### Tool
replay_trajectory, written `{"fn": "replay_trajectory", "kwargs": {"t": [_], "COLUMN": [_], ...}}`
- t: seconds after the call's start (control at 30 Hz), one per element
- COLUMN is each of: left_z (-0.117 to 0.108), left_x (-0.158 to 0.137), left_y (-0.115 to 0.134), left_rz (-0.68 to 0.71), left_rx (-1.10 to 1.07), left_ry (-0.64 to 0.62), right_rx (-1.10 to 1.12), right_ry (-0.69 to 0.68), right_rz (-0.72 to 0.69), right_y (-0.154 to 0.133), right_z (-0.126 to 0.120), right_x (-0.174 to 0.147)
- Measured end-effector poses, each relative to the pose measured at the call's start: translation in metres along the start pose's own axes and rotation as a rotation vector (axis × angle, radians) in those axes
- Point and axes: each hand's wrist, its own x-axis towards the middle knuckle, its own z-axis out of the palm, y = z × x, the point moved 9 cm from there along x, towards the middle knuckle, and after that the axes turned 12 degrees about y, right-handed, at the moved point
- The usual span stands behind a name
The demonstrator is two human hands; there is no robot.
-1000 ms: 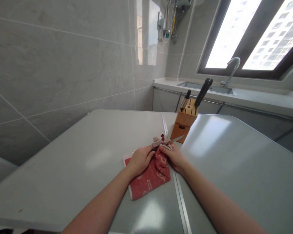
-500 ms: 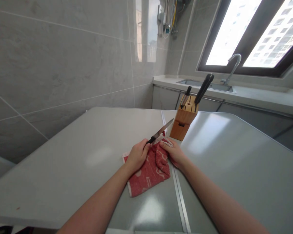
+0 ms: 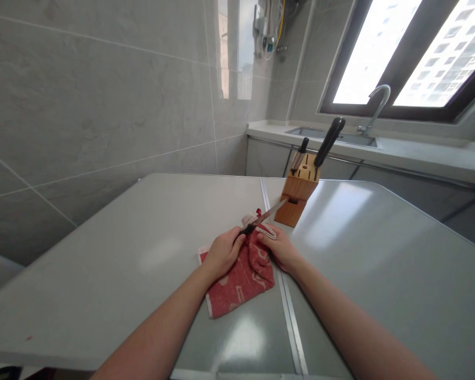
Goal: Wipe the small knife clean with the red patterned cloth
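My left hand (image 3: 222, 253) grips the black handle of a small knife (image 3: 264, 216), whose blade points up and right toward the knife block. A red patterned cloth (image 3: 237, 282) lies on the grey table (image 3: 114, 264) under both hands. My right hand (image 3: 279, 249) pinches the bunched upper edge of that cloth, right beside the knife's blade. A wooden knife block (image 3: 300, 191) stands just beyond the hands, with two black-handled knives in it.
A metal seam (image 3: 288, 316) runs down the tabletop between two panels. Behind, a counter holds a sink (image 3: 332, 136) with a curved tap (image 3: 378, 103) under a bright window. A tiled wall borders the table on the left.
The knife blade rose away from the cloth, then came back down so the cloth's folded edge is against it again. Both hands stayed in place on the cloth.
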Motion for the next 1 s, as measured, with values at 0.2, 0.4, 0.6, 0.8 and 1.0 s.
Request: {"fn": "replay_trajectory", "kwargs": {"t": [0.2, 0.4, 0.6, 0.8, 1.0], "left_z": [0.004, 0.012, 0.008, 0.005, 0.004], "left_x": [0.000, -0.003, -0.003, -0.002, -0.002], "left_y": [-0.002, 0.005, 0.010, 0.009, 0.007], "left_rz": [-0.006, 0.053, 0.055, 0.036, 0.045], "left_rx": [0.013, 0.008, -0.030, -0.025, -0.024], "left_ry": [-0.031, -0.141, -0.119, -0.084, -0.056], "right_rx": [-0.026, -0.017, 0.014, 0.032, 0.039], "right_ry": [0.027, -0.001, 0.026, 0.063, 0.080], "right_rz": [-0.007, 0.014, 0.022, 0.068, 0.053], "right_y": [0.000, 0.002, 0.003, 0.007, 0.004], "right_z": [-0.002, 0.001, -0.002, -0.007, -0.008], "right_x": [0.001, 0.000, 0.001, 0.003, 0.003]}}
